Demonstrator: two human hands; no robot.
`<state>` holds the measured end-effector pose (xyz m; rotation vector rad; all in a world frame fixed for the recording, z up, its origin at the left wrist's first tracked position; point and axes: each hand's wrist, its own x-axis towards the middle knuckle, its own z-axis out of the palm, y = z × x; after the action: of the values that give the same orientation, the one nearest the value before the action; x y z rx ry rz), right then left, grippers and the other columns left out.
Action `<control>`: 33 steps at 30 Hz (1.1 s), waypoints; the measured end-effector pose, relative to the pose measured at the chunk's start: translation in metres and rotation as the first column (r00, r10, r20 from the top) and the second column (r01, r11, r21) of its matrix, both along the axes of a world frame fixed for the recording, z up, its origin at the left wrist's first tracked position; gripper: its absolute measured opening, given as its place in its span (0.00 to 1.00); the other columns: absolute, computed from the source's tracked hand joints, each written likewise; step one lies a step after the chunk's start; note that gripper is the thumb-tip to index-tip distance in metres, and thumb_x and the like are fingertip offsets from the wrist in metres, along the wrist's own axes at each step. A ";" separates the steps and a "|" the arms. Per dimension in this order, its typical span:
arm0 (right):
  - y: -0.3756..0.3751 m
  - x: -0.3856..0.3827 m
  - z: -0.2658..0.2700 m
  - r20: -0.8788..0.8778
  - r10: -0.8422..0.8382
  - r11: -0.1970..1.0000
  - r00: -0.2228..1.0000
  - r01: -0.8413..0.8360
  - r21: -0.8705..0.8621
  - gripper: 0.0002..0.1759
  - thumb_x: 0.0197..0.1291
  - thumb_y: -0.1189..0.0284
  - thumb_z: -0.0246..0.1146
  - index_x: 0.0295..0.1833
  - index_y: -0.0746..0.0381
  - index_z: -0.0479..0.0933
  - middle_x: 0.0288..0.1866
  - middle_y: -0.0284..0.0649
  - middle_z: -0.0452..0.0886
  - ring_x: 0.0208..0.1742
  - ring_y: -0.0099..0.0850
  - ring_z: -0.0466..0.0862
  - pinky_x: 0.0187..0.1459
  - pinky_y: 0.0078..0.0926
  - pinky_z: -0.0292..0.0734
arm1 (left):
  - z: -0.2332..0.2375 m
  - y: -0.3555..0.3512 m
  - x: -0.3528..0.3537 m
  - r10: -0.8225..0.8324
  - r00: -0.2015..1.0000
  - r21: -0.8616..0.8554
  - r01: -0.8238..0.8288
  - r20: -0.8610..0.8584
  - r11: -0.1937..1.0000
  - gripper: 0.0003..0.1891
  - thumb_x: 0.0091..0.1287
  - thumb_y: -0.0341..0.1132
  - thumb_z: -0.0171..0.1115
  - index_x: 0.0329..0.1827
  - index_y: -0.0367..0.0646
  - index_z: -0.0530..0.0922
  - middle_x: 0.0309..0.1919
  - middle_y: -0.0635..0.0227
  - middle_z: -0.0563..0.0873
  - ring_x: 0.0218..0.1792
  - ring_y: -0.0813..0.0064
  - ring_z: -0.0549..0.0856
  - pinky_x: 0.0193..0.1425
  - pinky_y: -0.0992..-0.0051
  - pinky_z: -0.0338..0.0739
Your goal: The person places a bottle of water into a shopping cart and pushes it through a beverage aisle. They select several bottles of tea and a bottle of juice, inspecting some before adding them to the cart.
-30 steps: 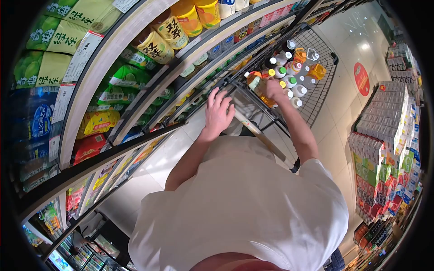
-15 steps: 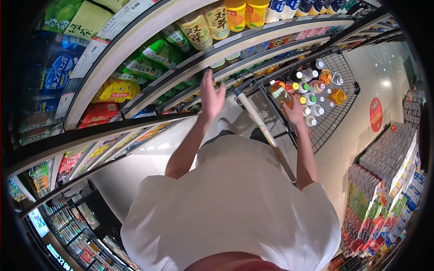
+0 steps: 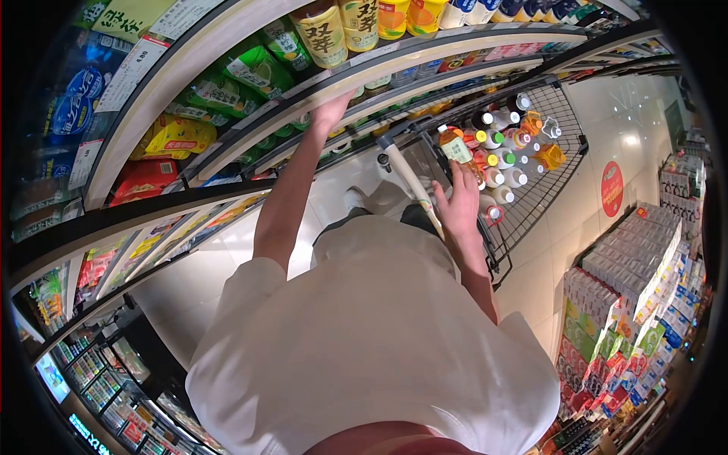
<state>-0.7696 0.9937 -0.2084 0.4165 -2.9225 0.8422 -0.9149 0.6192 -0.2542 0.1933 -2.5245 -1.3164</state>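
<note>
Your left hand (image 3: 332,111) reaches in at the pale, curved shelf edge (image 3: 267,125), its fingers hidden behind the lip — you cannot tell from here whether they are grasping anything. Your right hand (image 3: 459,203) is unclenched, palm downward, thumb apart, its fingertips at the lower part of an orange-capped amber bottle with a pale green label (image 3: 456,149); whether they touch it is unclear. That bottle leans at the near side of a black wire shopping cart (image 3: 535,201), beside a cluster of white-capped pale bottles (image 3: 516,178) and a squat, translucent orange bottle (image 3: 551,157). The cart's pale, round handle bar (image 3: 413,182) lies between your two hands. On the shelf above your left hand stand green-wrapped packs (image 3: 258,72) and pale yellow bottles with black lettering (image 3: 322,34). Farther right, a round red floor sticker (image 3: 611,188) lies near stacked multicoloured cartons (image 3: 607,303).
</note>
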 end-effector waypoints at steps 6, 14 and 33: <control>-0.003 0.000 -0.005 0.093 0.009 0.997 0.996 -0.016 0.072 0.34 0.71 0.58 0.75 0.76 0.63 0.80 0.74 0.52 0.80 0.72 0.53 0.82 0.74 0.53 0.77 | 0.008 -0.007 0.011 -0.002 1.000 -0.038 0.004 0.031 0.999 0.27 0.79 0.48 0.75 0.74 0.42 0.86 0.69 0.58 0.92 0.68 0.57 0.89 0.77 0.61 0.80; -0.007 -0.004 -0.007 0.116 -0.010 0.994 0.993 -0.004 0.114 0.31 0.71 0.58 0.75 0.74 0.61 0.82 0.72 0.51 0.79 0.70 0.52 0.83 0.67 0.52 0.83 | 0.026 -0.011 0.025 -0.004 0.999 -0.380 0.018 0.037 0.925 0.37 0.72 0.51 0.81 0.79 0.42 0.81 0.73 0.49 0.86 0.72 0.46 0.85 0.79 0.56 0.77; -0.013 -0.003 -0.007 0.113 -0.052 0.996 0.992 0.042 0.084 0.28 0.70 0.58 0.74 0.71 0.59 0.83 0.72 0.51 0.81 0.70 0.53 0.84 0.68 0.53 0.82 | 0.070 0.022 0.112 -0.109 0.993 -0.407 0.082 -0.041 0.910 0.44 0.60 0.32 0.85 0.80 0.37 0.73 0.73 0.44 0.82 0.75 0.40 0.80 0.81 0.50 0.76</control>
<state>-0.7725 0.9811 -0.2155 0.3132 -3.0679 0.7678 -0.8027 0.6411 -0.1844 -0.0611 -2.7101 -0.7833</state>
